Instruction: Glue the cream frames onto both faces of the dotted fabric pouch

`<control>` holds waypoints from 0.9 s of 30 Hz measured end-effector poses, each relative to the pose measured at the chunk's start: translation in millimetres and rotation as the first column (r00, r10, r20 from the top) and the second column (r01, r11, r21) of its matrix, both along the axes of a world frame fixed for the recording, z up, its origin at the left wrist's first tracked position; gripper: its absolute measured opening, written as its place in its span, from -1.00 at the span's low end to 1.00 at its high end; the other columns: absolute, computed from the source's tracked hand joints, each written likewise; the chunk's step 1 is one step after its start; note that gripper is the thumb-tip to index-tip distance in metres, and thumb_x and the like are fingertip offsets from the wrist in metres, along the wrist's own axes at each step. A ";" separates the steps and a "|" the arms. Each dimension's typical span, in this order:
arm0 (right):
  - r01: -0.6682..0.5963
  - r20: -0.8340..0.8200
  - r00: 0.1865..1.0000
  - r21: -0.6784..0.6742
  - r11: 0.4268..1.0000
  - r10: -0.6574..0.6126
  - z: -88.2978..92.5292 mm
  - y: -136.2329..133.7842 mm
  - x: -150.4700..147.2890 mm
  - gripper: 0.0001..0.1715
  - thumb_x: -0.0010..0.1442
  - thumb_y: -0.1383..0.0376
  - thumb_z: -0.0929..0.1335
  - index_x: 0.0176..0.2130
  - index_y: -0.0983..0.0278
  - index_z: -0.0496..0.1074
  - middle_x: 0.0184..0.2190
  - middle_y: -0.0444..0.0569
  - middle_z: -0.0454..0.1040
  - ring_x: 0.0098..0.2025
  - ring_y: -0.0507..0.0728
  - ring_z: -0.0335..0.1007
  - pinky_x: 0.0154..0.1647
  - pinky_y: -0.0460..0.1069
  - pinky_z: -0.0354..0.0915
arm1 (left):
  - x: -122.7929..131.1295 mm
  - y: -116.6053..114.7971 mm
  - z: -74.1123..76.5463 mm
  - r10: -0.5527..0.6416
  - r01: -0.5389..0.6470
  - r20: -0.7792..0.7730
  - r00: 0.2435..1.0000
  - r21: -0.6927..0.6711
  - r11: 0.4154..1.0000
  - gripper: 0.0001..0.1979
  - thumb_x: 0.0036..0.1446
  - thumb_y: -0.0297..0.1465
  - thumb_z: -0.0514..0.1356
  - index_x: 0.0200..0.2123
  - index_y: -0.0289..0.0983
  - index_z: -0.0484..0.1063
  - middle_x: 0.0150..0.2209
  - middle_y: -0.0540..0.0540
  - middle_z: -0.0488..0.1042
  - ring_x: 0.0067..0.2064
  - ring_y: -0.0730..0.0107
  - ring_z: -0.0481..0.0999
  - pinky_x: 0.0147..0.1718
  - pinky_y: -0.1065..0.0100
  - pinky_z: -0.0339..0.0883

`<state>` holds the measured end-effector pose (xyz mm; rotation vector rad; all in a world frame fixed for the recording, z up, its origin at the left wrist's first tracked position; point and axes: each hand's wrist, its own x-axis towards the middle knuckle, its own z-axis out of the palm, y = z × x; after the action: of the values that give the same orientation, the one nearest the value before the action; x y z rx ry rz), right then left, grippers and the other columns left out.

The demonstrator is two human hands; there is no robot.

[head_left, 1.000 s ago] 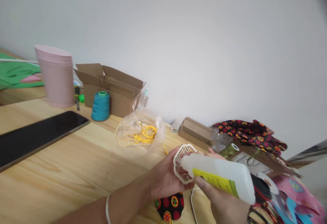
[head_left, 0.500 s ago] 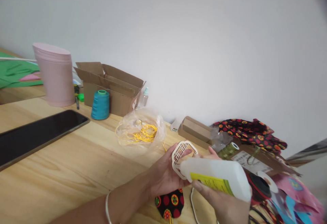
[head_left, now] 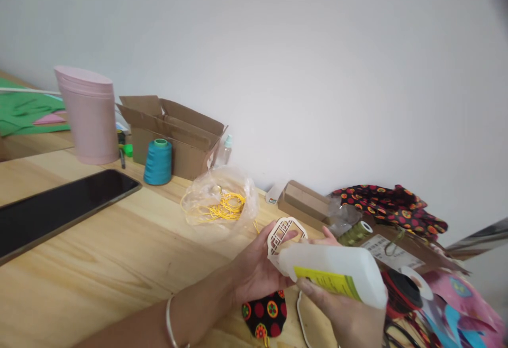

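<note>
Down low in the head view, grips a pale wooden cutout (head_left: pixel 284 233) in the left hand (head_left: pixel 256 273), fingers curled behind it and thumb along its near edge, lifted clear of the table (head_left: pixel 99 263) and facing the camera. Clamps a white glue bottle (head_left: pixel 337 274) with a yellow-green label in the right hand (head_left: pixel 351 319), fingers wrapped under its body, bottle lying almost level, nozzle end at the lower edge of the cutout; contact there too hidden to tell. Wears a thin bracelet (head_left: pixel 170 328) on the left wrist. Just below the left hand, flat on the table, a black fabric piece (head_left: pixel 266 313) with red and orange dots; right beside it, under the bottle, the rim of a second wooden piece (head_left: pixel 300 319). Farther back, a clear plastic bag (head_left: pixel 234 189) with yellow cord (head_left: pixel 222 209) inside, near the cutout but apart from it. Behind that, along the wall, an open cardboard box (head_left: pixel 178 136), a teal thread spool (head_left: pixel 157 162) right at its front, a small spray bottle (head_left: pixel 224 152) at its right corner, and a pink bin (head_left: pixel 92 115) to the left. Left of centre, a dark tablet (head_left: pixel 59 208) flat on the wood. At right, a small brown box (head_left: pixel 305 202), an olive thread spool (head_left: pixel 355 233) and dotted cloth (head_left: pixel 391 205) in a heap.
</note>
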<state>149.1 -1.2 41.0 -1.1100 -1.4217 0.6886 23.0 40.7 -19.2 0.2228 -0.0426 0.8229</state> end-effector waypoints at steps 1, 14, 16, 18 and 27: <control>-0.003 0.017 1.000 0.005 1.000 0.003 -0.1 -0.3 -0.2 -0.56 -0.34 0.29 0.51 -0.35 0.31 0.48 -0.33 0.05 0.53 -0.26 0.30 0.45 -0.20 0.25 0.36 | -0.1 0.0 0.2 0.002 -0.002 -0.008 1.000 0.000 1.000 -0.61 0.10 -0.11 -0.01 -0.14 -0.26 0.32 -0.26 -0.10 0.45 -0.30 0.34 0.42 -0.30 0.34 0.18; 0.021 -0.019 1.000 0.011 1.000 -0.021 3.4 2.3 1.4 -0.29 -0.37 0.29 0.52 -0.13 0.31 0.41 -0.32 0.05 0.53 -0.32 0.28 0.47 -0.25 0.19 0.39 | 1.5 0.3 -0.3 0.020 -0.019 -0.029 0.999 0.023 1.000 -0.59 0.11 -0.12 -0.02 -0.10 -0.25 0.33 -0.26 -0.11 0.47 -0.27 0.32 0.42 -0.29 0.33 0.20; 0.027 -0.042 0.999 0.013 1.000 -0.027 1.4 3.8 0.5 -0.22 -0.36 0.29 0.52 -0.07 0.32 0.37 -0.33 0.06 0.54 -0.33 0.27 0.47 -0.26 0.18 0.40 | 1.8 -0.6 1.9 0.022 -0.021 -0.024 0.999 0.036 0.999 -0.60 0.12 -0.14 -0.03 -0.11 -0.25 0.35 -0.24 -0.12 0.47 -0.25 0.31 0.42 -0.29 0.34 0.19; 0.017 -0.073 0.997 0.012 1.000 -0.016 -0.9 4.5 -0.5 -0.19 -0.35 0.29 0.52 -0.05 0.31 0.35 -0.35 0.07 0.55 -0.35 0.27 0.48 -0.29 0.17 0.42 | 1.8 -1.2 4.0 0.013 -0.013 -0.022 1.000 0.035 0.999 -0.60 0.13 -0.14 -0.04 -0.11 -0.25 0.35 -0.24 -0.12 0.47 -0.25 0.32 0.41 -0.29 0.34 0.18; -0.039 -0.138 0.990 -0.009 0.999 0.038 3.5 9.1 10.8 -0.25 -0.34 0.35 0.52 -0.08 0.37 0.37 -0.42 0.09 0.57 -0.42 0.24 0.50 -0.41 0.06 0.46 | -7.3 -0.2 9.2 0.009 -0.011 -0.089 0.996 -0.026 1.000 -0.50 0.04 -0.05 0.03 -0.04 -0.23 0.28 -0.26 -0.13 0.45 -0.30 0.31 0.44 -0.24 0.29 0.21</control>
<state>159.9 7.9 44.6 -1.0262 -1.3260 0.7864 15.7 40.5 -10.0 0.2340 0.0526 0.8222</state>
